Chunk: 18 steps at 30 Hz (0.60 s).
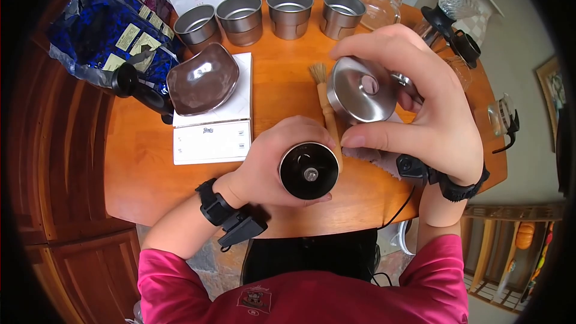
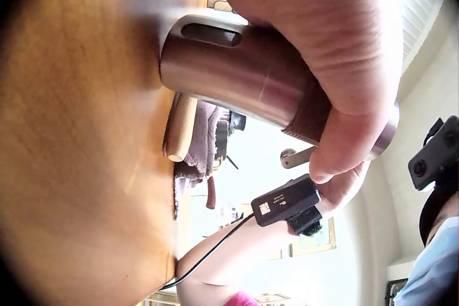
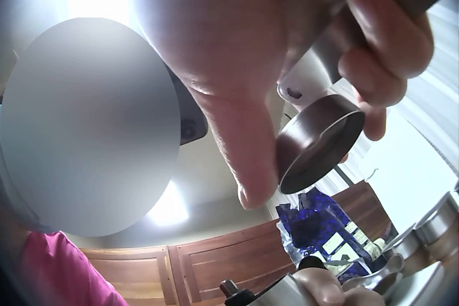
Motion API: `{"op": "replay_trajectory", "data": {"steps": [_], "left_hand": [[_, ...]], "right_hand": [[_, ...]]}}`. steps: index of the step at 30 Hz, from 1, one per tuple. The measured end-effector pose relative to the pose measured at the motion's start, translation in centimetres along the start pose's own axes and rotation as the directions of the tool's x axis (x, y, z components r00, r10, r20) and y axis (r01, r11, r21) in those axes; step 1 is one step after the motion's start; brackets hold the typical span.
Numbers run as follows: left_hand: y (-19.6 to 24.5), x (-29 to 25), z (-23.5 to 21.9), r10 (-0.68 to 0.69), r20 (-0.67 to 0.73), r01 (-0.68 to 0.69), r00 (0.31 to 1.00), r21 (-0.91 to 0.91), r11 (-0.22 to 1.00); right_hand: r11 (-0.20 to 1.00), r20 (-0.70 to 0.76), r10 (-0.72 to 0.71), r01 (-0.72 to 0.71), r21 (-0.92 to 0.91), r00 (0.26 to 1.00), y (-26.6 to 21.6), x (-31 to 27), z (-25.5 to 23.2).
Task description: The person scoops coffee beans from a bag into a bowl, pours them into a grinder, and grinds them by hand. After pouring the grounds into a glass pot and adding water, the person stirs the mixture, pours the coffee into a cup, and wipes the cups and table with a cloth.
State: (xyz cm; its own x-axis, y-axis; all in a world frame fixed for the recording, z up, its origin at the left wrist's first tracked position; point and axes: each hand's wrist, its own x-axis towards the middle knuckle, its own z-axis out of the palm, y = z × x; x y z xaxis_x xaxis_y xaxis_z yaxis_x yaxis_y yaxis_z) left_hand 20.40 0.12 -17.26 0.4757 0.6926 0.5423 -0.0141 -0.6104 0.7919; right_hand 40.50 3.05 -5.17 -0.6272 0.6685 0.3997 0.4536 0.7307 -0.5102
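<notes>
My left hand (image 1: 261, 159) grips the metal body of a hand coffee grinder (image 2: 229, 77), standing upright at the table's front. From above, its dark top (image 1: 294, 177) is uncovered, with the metal shaft tip showing in the middle. My right hand (image 1: 441, 105) is raised to the right of the grinder, its thumb and fingers around the round steel grinder lid (image 1: 348, 96), which has a hole in its centre. The curled fingers of that hand also hold a metal crank handle (image 3: 313, 69). Lid and grinder are apart.
A wooden-handled brush (image 1: 327, 108) and purple-grey cloth (image 1: 375, 157) lie behind the hands. Left are a white scale (image 1: 213, 147) bearing a brown dish (image 1: 204, 84), and a blue bag (image 1: 102, 30). Several steel cups (image 1: 290, 15) line the back; a glass server (image 1: 501, 111) stands right.
</notes>
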Motion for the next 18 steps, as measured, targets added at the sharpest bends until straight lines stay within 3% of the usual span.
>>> {"op": "replay_trajectory", "data": {"steps": [6, 15, 18], "left_hand": [[0.29, 0.16, -0.18, 0.037, 0.068, -0.042, 0.997, 0.072, 0.997], [0.20, -0.15, 0.07, 0.093, 0.039, -0.096, 0.995, 0.066, 0.993], [0.26, -0.17, 0.05, 0.102, 0.038, -0.104, 0.994, 0.058, 0.993]], "right_hand": [[1.000, 0.034, -0.010, 0.011, -0.015, 0.999, 0.19, 0.13, -0.38], [0.998, 0.116, -0.059, 0.061, -0.010, 0.991, 0.47, 0.24, -0.17], [0.999, 0.186, -0.019, 0.011, 0.043, 0.982, -0.13, 0.28, -0.43]]}}
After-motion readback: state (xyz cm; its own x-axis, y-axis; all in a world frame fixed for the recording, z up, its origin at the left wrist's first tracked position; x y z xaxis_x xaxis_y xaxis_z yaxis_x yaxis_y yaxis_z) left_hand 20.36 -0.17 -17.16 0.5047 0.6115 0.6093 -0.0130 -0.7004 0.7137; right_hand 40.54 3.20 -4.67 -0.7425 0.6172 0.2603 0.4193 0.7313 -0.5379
